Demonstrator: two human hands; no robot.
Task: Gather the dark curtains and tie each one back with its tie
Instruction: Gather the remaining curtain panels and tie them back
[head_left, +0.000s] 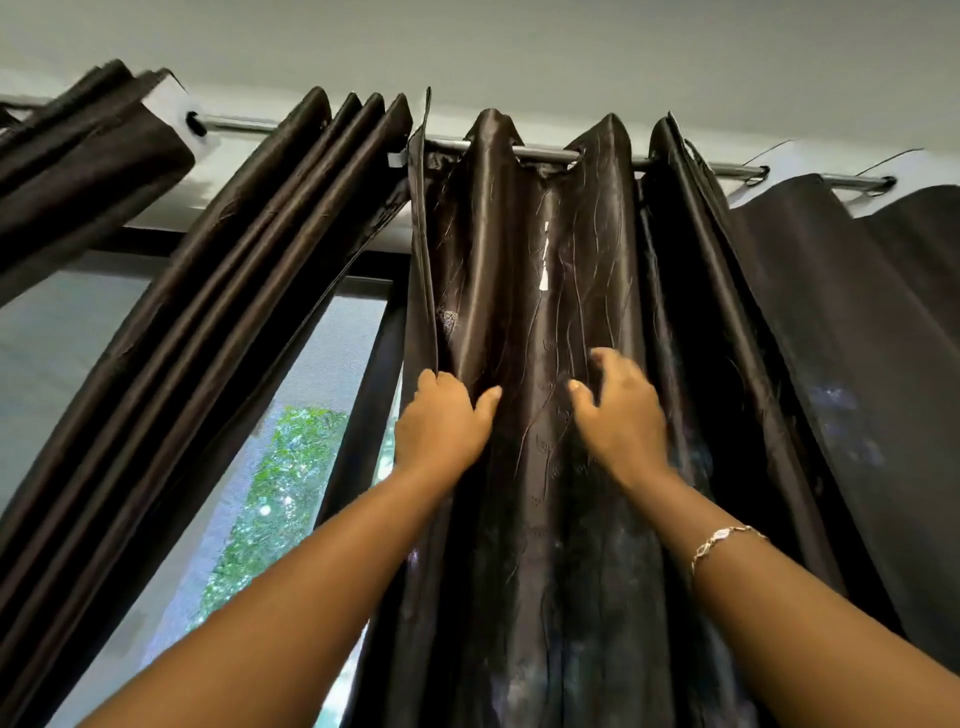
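Two bare forearms reach up, the right wrist wearing a bracelet (727, 544). Of the hands, the left hand (441, 421) grips the left edge fold of the dark curtain (545, 249), which hangs from the rod (545, 154) straight ahead. The right hand (621, 415), blurred, lies with curved, spread fingers against the cloth; whether it grips cannot be told. Just left, a gathered curtain (234, 312) slants across the window (291, 467).

dark satin curtains (524, 291), pleated; hanging from rod

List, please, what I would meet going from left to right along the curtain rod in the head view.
bunched curtain at the far left → bare stretch of rod → gathered curtain → pleated curtain in the middle → flatter curtain at the far right
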